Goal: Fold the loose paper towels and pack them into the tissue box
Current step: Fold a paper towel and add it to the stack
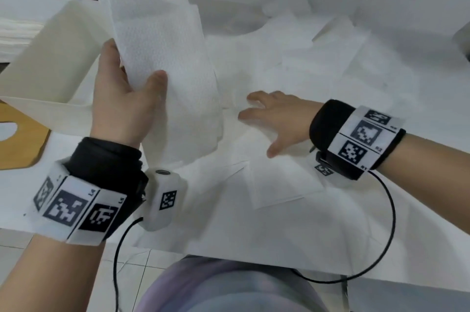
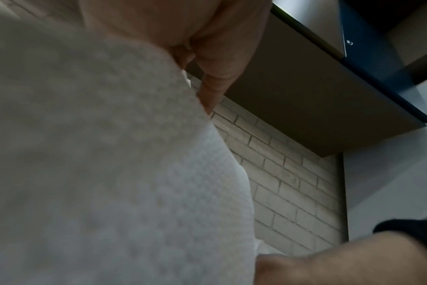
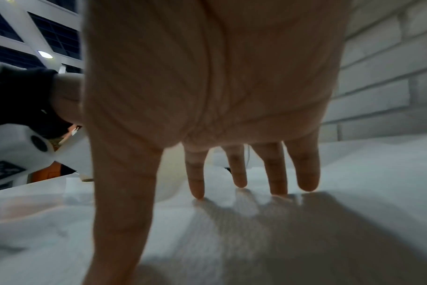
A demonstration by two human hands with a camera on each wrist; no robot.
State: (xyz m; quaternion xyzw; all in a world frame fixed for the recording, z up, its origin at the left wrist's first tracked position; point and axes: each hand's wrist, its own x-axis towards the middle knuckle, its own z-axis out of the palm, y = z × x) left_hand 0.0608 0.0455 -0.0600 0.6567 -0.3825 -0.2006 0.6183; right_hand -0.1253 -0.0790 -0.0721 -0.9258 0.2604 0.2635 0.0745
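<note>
2 hands work over the bench [image 1: 279,230]. The left hand [image 1: 122,105] has its grip clamped on a stack of paper towels [image 1: 162,57], raised above the bench beside the open tissue box [image 1: 53,57]. The right hand [image 1: 274,118] has fingers [image 3: 307,169] spread apart, their tips touching loose paper towels [image 1: 343,64] lying flat.
</note>
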